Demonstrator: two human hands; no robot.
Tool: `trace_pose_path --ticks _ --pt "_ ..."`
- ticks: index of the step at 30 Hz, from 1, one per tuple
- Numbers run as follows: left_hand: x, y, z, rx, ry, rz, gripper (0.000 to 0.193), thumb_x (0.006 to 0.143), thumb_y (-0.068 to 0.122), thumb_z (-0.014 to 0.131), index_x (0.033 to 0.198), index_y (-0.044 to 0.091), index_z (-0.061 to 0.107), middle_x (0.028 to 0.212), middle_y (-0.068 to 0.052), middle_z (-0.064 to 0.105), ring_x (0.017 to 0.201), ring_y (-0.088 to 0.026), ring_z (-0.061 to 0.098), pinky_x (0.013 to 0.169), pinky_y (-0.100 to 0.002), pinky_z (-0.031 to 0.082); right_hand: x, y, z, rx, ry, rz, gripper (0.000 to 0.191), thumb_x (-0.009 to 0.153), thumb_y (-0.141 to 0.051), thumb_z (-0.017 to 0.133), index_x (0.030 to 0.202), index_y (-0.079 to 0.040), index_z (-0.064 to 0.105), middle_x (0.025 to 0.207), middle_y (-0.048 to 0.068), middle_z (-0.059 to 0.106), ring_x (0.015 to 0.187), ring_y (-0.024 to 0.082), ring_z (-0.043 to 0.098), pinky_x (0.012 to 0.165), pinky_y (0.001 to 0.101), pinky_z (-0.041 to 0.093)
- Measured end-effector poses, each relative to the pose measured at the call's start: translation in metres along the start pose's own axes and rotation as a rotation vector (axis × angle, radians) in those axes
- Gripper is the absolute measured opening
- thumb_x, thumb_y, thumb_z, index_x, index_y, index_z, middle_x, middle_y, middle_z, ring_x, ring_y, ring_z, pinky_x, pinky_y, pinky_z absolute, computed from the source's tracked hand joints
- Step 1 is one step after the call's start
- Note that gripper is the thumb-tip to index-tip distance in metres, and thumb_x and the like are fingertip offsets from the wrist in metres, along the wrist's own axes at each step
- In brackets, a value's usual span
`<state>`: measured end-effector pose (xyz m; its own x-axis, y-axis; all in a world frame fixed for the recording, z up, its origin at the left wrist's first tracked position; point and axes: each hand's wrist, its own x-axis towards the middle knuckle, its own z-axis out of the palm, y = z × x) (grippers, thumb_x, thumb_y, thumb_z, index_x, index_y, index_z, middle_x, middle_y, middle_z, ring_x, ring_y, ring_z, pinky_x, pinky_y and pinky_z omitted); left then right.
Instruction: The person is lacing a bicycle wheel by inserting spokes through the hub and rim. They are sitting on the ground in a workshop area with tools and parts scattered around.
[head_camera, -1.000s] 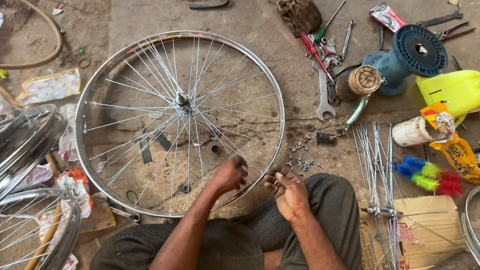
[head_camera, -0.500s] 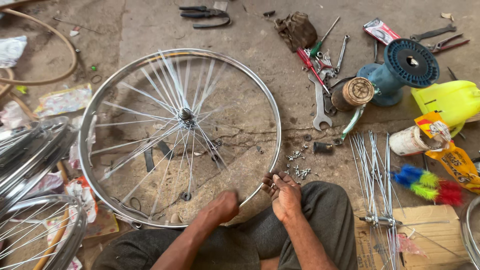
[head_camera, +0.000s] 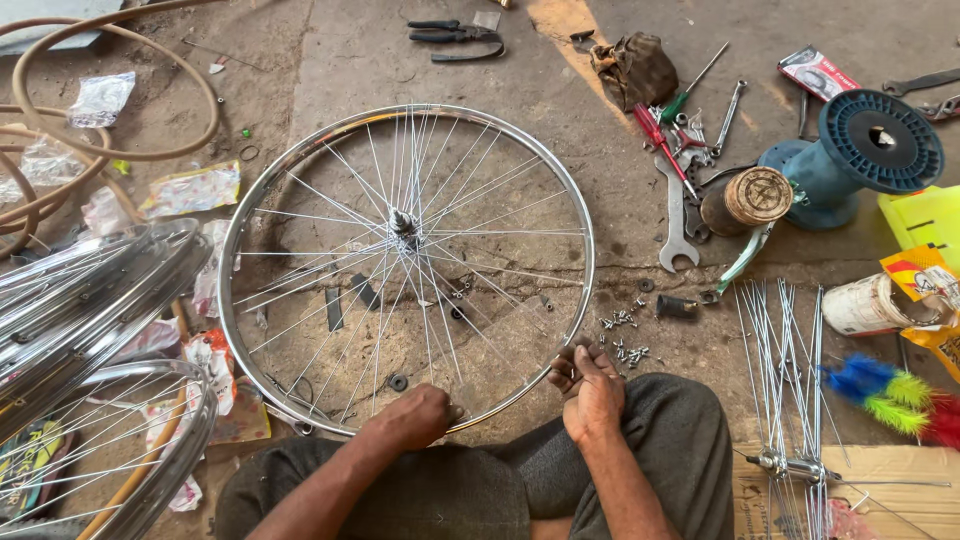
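A: Where's the wheel (head_camera: 405, 265)?

B: Flat on the concrete floor (head_camera: 600, 200), w/ a shiny steel rim & thin wire spokes. Left hand (head_camera: 418, 417) grip is curled shut on the near rim.

A: Right hand (head_camera: 590, 385)?

B: Just off the rim, fingers pinched together; can't tell on what. Small metal nipples (head_camera: 622, 335) scattered beside it, loose spokes (head_camera: 790, 360) to the right.

We see both forearms reaching forward from the bottom edge, bare to the elbow. The left hand (head_camera: 418, 415) lies knuckles up, fingers curled under in a closed grip. The right hand (head_camera: 590, 392) sits just ahead of the right knee, back facing us, fingertips bunched together and pinched. The two hands are apart, level with each other.
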<state>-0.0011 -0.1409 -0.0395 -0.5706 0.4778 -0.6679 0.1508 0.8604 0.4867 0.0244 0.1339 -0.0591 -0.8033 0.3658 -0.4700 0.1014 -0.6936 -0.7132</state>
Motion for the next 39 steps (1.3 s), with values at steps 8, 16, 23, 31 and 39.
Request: trace_pose_path --ticks 8,16,23,31,39 --pt "0.02 0.014 0.01 0.393 0.327 -0.021 0.016 0.102 0.0 0.043 0.114 0.005 0.054 0.068 -0.001 0.05 0.055 -0.012 0.044 0.047 -0.029 0.043 -0.012 -0.002 0.015 -0.145 0.011 0.016 0.017 0.102 -0.009 0.052 0.113 -0.001 0.062 0.088 0.015 0.072 0.07 0.022 0.07 0.059 0.0361 0.061" --pt "0.02 0.016 0.002 0.253 0.461 0.219 0.028 0.096 -0.002 0.046 0.103 0.008 0.072 0.075 -0.01 0.066 0.057 -0.016 0.057 0.044 -0.033 0.049 -0.023 -0.008 0.031 -0.565 -0.207 0.431 0.03 0.097 -0.013 0.06 0.126 -0.018 0.064 0.071 0.008 0.066 0.047 0.011 0.049 0.035 0.023 0.037" --pt "0.028 0.057 0.012 0.121 0.579 0.287 0.026 0.089 -0.001 0.051 0.101 0.007 0.073 0.083 -0.016 0.072 0.08 -0.034 0.069 0.07 -0.048 0.055 0.003 -0.001 0.016 -0.223 -0.022 0.096 0.015 0.096 -0.016 0.066 0.103 -0.004 0.061 0.079 0.011 0.071 0.058 0.016 0.063 0.047 0.0293 0.051" --pt "0.043 0.044 0.029 -0.065 0.253 0.095 0.02 0.105 0.011 0.04 0.114 0.003 0.056 0.084 -0.02 0.068 0.079 -0.037 0.069 0.07 -0.052 0.054 -0.027 0.033 -0.013 -0.547 -0.101 0.035 0.017 0.084 -0.004 0.074 0.101 -0.002 0.076 0.084 0.004 0.073 0.062 0.011 0.061 0.057 0.0255 0.052" --pt "0.044 0.05 -0.002 -0.577 0.078 0.137 0.021 0.101 0.009 0.04 0.103 -0.001 0.059 0.082 -0.014 0.064 0.065 -0.026 0.069 0.059 -0.041 0.061 -0.05 0.06 -0.017 -0.718 -0.103 -0.073 0.014 0.081 0.007 0.073 0.095 0.003 0.073 0.083 0.005 0.069 0.072 0.01 0.062 0.065 0.0231 0.051"
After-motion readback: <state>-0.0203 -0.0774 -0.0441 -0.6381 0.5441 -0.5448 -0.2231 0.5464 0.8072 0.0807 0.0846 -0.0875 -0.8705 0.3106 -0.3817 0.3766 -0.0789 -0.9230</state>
